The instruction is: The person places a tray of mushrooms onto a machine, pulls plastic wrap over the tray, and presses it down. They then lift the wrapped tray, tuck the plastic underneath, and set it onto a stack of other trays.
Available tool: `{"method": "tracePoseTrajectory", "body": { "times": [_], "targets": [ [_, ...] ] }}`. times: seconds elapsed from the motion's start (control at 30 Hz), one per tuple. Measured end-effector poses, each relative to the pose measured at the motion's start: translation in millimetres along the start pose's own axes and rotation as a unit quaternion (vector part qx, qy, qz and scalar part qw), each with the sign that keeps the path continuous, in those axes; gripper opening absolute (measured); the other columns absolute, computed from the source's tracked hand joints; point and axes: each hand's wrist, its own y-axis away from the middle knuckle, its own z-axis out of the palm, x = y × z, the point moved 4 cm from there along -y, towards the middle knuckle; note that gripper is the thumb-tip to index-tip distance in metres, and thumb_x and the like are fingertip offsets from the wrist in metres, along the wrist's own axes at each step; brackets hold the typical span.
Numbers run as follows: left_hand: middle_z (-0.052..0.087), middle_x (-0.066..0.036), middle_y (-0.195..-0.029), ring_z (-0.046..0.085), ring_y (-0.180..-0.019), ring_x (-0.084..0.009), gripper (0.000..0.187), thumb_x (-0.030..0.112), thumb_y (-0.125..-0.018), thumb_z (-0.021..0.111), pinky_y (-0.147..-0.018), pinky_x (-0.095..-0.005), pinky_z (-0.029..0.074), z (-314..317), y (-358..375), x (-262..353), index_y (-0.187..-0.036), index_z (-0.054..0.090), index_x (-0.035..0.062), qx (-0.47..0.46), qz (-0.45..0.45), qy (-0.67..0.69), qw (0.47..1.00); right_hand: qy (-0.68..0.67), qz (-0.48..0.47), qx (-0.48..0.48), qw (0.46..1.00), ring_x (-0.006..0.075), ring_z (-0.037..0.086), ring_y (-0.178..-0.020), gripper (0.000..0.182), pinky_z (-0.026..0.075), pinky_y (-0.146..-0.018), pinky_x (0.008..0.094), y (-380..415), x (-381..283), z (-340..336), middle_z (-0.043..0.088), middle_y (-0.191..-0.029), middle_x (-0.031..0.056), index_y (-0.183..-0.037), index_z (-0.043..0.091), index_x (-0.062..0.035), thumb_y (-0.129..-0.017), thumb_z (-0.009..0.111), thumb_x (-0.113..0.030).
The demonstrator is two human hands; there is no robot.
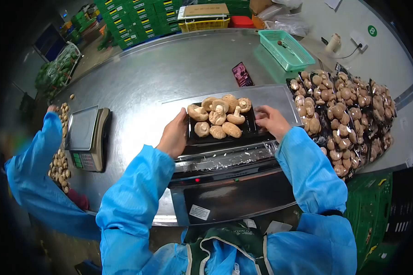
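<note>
A black tray [250, 127] heaped with several brown mushrooms [218, 118] sits over the wrapping machine [234, 183] in front of me. My left hand [174, 135] grips the tray's left side, thumb along the edge and fingers partly hidden. At its right end, my right hand [271, 121] has its fingers curled at the rim, the fingertips partly out of sight. Some mushrooms lie cap up, others show their stems. White scraps [225, 158] are scattered on the machine's front strip, where a small red light glows.
Filled mushroom packs [342, 119] are piled on the right. A green basket [284, 50] and a phone [242, 74] lie farther back. At left stands a scale [88, 137], beside loose mushrooms [59, 165] and a co-worker's blue sleeve [36, 156]. Green crates [140, 20] are stacked behind.
</note>
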Motion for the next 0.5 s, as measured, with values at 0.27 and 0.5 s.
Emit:
{"method": "tracePoseTrajectory", "body": {
  "times": [0.27, 0.5],
  "targets": [
    [0.058, -0.002, -0.104, 0.055, -0.094, -0.0184, 0.035, 0.009, -0.08, 0.058, -0.082, -0.0347, 0.041, -30.5, 108.3, 14.8, -0.114, 0.06, 0.0175, -0.112, 0.361, -0.779, 0.5, 0.517, -0.418, -0.225, 0.712, 0.024, 0.051, -0.089, 0.039, 0.042, -0.075, 0.036, 73.4, -35.3, -44.6, 0.054, -0.101, 0.0067, -0.114, 0.057, -0.0137, -0.075, 0.058, -0.006],
    [0.056, 0.001, -0.099, 0.053, -0.091, -0.017, 0.039, 0.014, -0.077, 0.058, -0.077, -0.0323, 0.041, -17.7, 71.9, 3.4, -0.115, 0.059, 0.0239, -0.262, 0.319, -0.812, 0.413, 0.426, -0.49, -0.299, 0.699, 0.0209, 0.057, -0.089, 0.016, 0.047, -0.07, 0.0343, 53.5, -19.2, -9.4, 0.055, -0.105, 0.0074, -0.096, 0.056, -0.0062, -0.081, 0.053, -0.002]
  ]
}}
